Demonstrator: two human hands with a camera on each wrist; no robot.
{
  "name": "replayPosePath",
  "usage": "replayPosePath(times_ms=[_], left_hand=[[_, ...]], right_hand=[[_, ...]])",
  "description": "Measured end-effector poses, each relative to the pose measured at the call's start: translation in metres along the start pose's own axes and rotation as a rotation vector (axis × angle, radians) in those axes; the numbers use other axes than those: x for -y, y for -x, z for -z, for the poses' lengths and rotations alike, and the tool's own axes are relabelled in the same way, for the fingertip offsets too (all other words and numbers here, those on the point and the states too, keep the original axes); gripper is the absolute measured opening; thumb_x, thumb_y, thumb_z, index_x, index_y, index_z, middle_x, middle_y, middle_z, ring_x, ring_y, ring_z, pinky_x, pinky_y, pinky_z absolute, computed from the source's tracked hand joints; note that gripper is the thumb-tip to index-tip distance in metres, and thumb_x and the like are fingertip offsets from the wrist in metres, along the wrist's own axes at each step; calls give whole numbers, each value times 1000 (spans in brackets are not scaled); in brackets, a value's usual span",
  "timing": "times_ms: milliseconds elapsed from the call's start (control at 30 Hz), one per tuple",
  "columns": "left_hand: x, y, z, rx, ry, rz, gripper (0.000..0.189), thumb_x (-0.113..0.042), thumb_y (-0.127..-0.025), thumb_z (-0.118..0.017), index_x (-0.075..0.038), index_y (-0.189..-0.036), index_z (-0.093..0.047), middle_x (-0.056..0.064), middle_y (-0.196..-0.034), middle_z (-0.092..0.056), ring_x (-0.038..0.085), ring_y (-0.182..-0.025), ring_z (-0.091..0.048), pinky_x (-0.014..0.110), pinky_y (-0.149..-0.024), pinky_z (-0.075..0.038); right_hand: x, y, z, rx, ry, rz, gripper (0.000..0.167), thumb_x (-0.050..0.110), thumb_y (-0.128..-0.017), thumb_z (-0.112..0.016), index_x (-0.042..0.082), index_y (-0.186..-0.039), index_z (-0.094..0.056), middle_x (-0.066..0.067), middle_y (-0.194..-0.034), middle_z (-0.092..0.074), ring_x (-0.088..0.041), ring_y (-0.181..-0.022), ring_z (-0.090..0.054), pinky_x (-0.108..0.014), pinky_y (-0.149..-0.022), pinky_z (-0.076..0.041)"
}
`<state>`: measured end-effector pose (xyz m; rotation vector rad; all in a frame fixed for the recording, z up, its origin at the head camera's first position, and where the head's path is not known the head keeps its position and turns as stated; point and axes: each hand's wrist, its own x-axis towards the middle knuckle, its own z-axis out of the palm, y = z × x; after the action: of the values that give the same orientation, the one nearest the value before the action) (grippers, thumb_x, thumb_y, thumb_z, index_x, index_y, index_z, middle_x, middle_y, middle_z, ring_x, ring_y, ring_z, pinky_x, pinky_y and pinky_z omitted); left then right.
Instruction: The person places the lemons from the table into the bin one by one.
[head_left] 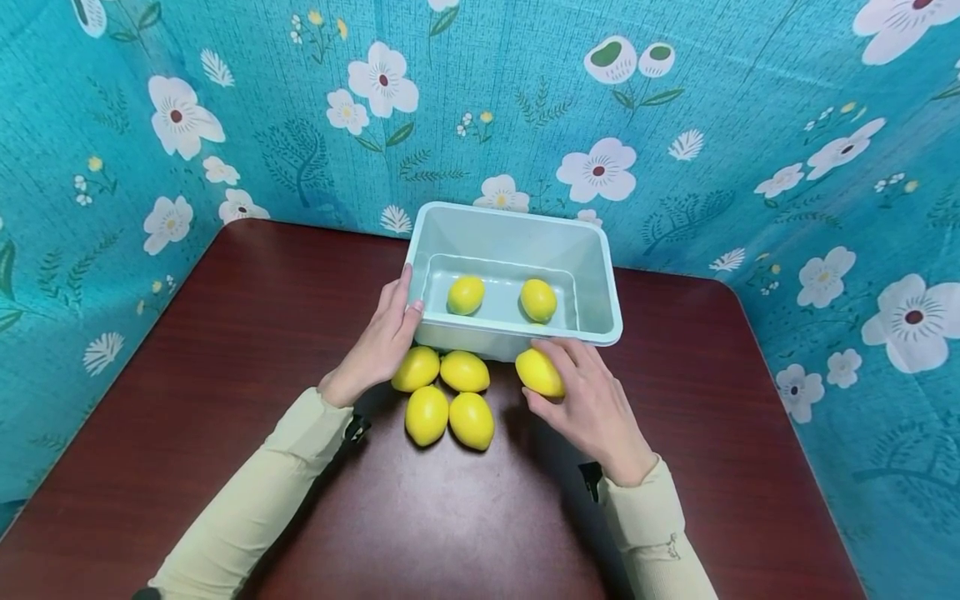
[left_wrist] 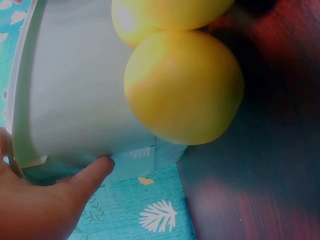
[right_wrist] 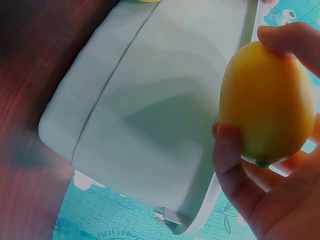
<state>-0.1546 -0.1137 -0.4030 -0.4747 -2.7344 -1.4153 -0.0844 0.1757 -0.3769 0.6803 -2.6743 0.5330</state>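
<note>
A pale blue-grey plastic bin (head_left: 517, 221) stands at the back of the table with two lemons inside, a left one (head_left: 467, 295) and a right one (head_left: 538, 300). My left hand (head_left: 378, 342) holds the bin's rim at the front left corner; the left wrist view shows one finger below the rim. In my right hand (head_left: 596, 400), a lemon (right_wrist: 267, 100) is pinched between thumb and fingers, just outside the front rim. Several lemons (head_left: 465, 372) lie together on the table before the bin, near the left wrist; one lemon (left_wrist: 185, 87) looms close in the left wrist view.
The dark red-brown wooden table (head_left: 442, 533) has rounded back corners. A blue flowered cloth (head_left: 480, 100) hangs behind the table and along its sides, close behind the bin. Both forearms reach in from the near edge in pale sleeves.
</note>
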Motion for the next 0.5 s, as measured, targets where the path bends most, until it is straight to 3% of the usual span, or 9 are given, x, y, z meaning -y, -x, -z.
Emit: replayPosePath(times_ms=[500], left_hand=[[3, -1, 1, 0, 6, -3, 62, -35, -106, -26, -12, -156, 1, 14, -157, -16, 28, -140, -29, 46, -115, -26]], right_hand=[[5, -9, 10, -70, -39, 60, 59, 27, -76, -78, 13, -129, -57, -8, -125, -54, -23, -105, -52, -40, -71, -56]])
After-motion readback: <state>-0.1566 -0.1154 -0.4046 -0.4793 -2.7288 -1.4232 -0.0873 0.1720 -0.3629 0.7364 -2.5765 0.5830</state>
